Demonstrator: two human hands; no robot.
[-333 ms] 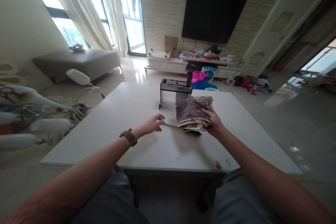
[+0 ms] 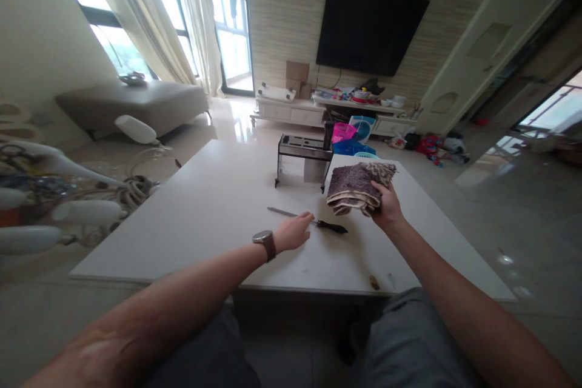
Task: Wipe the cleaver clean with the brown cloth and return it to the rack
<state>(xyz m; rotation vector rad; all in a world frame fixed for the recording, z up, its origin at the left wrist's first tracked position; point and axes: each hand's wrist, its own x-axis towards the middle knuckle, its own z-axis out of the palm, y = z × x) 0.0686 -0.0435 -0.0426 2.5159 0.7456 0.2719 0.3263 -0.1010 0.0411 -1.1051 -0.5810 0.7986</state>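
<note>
My right hand point(image 2: 388, 207) grips a folded, fringed purple-brown cloth point(image 2: 352, 187) by its right side and holds it up over the table. A sharpening steel point(image 2: 334, 227), with a thin grey rod and a black handle, lies on the white table point(image 2: 204, 224). Over the middle of its rod is my left hand point(image 2: 294, 231), a watch on the wrist; fingers and thumb are apart, and I cannot tell whether they touch the rod. Behind them stands a dark-framed knife block point(image 2: 302, 147) with slots on top and clear sides.
Two small items, one of them a brown piece point(image 2: 374, 282), lie near the table's front edge. Left of the table is a white lamp with several arms point(image 2: 88, 216). A grey bench point(image 2: 136, 106) and a low TV cabinet point(image 2: 291, 114) stand beyond.
My right hand has carried the folded cloth to the right, uncovering the steel's handle. My left hand has moved right, from the rod's tip to over its middle.
</note>
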